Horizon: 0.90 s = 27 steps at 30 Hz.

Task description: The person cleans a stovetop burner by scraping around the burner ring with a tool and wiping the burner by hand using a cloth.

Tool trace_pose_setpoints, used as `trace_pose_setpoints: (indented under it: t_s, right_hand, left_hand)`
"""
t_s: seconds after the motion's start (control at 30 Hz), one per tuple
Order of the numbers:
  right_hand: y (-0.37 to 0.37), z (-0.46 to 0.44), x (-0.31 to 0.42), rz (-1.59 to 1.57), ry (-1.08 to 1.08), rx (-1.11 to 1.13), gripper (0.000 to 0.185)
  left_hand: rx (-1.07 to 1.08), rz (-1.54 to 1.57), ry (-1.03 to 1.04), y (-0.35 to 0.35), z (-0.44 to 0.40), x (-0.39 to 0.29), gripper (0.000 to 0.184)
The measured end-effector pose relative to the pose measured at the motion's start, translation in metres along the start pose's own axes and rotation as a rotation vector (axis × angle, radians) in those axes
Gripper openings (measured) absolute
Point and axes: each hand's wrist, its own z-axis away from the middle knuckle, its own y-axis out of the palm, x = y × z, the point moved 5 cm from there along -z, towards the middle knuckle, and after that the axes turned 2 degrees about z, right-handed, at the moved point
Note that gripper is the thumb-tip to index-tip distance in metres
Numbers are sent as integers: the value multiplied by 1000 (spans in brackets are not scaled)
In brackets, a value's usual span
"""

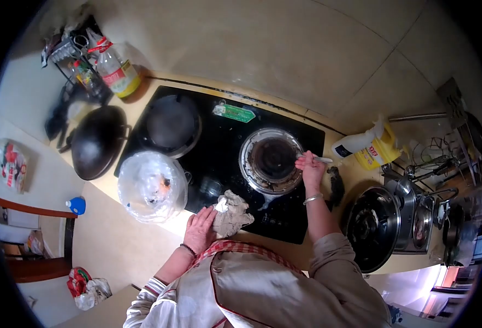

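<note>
My right hand (311, 168) is closed on a thin tool with a pale handle (323, 159), whose kind I cannot make out. It is at the right rim of the round burner (273, 158), which has a dark middle and a stained metallic ring. My left hand (199, 229) lies with fingers extended at the front edge of the black cooktop (219, 158), against a crumpled grey-beige rag (232, 216). White residue marks the glass below the burner. Just right of the cooktop lies a dark, matted scrap (336, 187).
A clear plastic bag (152, 188) lines a container at front left, near the second burner (171, 124). An upturned wok (98, 142) and an oil bottle (118, 72) stand left. On the right are a yellow bottle (376, 151), a large dark pan (370, 229) and a sink (420, 224).
</note>
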Motion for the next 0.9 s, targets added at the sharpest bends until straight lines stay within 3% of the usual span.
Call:
trace_pose_setpoints:
  t_s: [0.1,0.3,0.47,0.6,0.7,0.9]
  right_hand:
    - [-18,-9,6,-130,-26,-100,28]
    - [9,-28,-10,-255,178,56,33]
    - [0,-21,-32,-500,328,-107,31]
    - [-46,-2,-57,-460,382,-168,41]
    - [-54,12,-47,-470,371,-148,32]
    - [6,3,-12,-381,218,53,34]
  left_hand:
    - [-9,-9,16,1,-1,0,73]
    - [-21,16,8,-3,-2,-2,73]
    - [-31,6,7,-1,-1,-2,73]
    - [-40,10,15,0,-3,-1,73]
    - [-39,12,23,-2,-1,-2,73]
    - [-2,5,17,-1,-2,0,74]
